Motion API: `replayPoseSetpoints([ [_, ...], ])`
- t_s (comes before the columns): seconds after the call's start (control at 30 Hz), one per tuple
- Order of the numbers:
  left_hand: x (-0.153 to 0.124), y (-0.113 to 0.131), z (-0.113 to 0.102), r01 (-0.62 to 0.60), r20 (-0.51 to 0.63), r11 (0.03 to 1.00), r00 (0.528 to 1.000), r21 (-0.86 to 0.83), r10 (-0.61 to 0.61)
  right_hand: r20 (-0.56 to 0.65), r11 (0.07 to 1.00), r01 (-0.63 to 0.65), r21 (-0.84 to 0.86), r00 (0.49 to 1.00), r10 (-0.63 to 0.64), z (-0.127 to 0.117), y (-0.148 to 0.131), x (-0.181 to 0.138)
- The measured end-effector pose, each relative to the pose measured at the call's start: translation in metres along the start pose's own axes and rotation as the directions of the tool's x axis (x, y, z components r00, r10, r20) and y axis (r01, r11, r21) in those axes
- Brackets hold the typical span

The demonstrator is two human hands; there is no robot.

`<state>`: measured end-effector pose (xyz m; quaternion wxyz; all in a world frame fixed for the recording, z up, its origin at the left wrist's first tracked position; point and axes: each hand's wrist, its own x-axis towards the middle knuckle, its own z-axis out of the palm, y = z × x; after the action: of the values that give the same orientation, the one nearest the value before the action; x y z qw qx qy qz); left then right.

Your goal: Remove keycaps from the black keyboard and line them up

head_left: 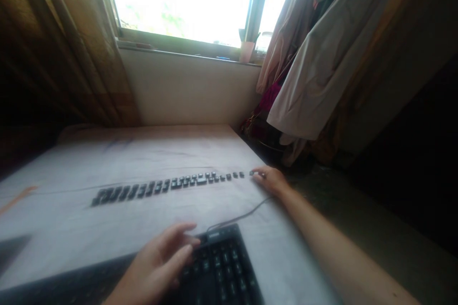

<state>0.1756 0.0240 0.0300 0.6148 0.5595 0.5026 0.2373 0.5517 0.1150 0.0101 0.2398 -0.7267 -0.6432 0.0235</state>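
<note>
At the right end of a line of loose black keycaps [150,188], my right hand [271,179] pinches one small keycap [252,173] between thumb and fingertips, at the level of the sheet. My left hand [161,257] hovers over or rests on the black keyboard [229,262]; I cannot tell whether it touches. Its fingers are apart and nothing shows between them. The number pad side of the keyboard still carries keys, while a dark patch beside it shows none. My left hand and wrist hide part of the keyboard's middle.
The keyboard's cable [243,217] runs across the pale sheet [179,152] past my right wrist. An orange strip [17,199] lies at the left. Behind are a window with a pink cup [246,51] on its sill, a curtain [71,47] and hanging clothes [304,76].
</note>
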Motion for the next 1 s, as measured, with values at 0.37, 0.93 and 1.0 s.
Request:
replayPoseSetpoints([
  [0.37,0.003,-0.012,-0.001,0.01,0.033,1.0,0.999,0.023,-0.011,0.134,0.997,-0.019,-0.079,0.99,0.03,0.015,0.0,0.017],
  [0.93,-0.004,0.007,-0.033,-0.184,-0.149,0.926,0.959,0.33,0.243,-0.012,0.999,0.003,-0.039,1.0,-0.004,0.002,-0.013,0.004],
  [1.0,-0.012,0.003,-0.052,-0.196,-0.23,0.874,0.918,0.445,0.323,-0.045,1.0,0.015,-0.001,0.999,-0.015,-0.001,-0.022,-0.002],
])
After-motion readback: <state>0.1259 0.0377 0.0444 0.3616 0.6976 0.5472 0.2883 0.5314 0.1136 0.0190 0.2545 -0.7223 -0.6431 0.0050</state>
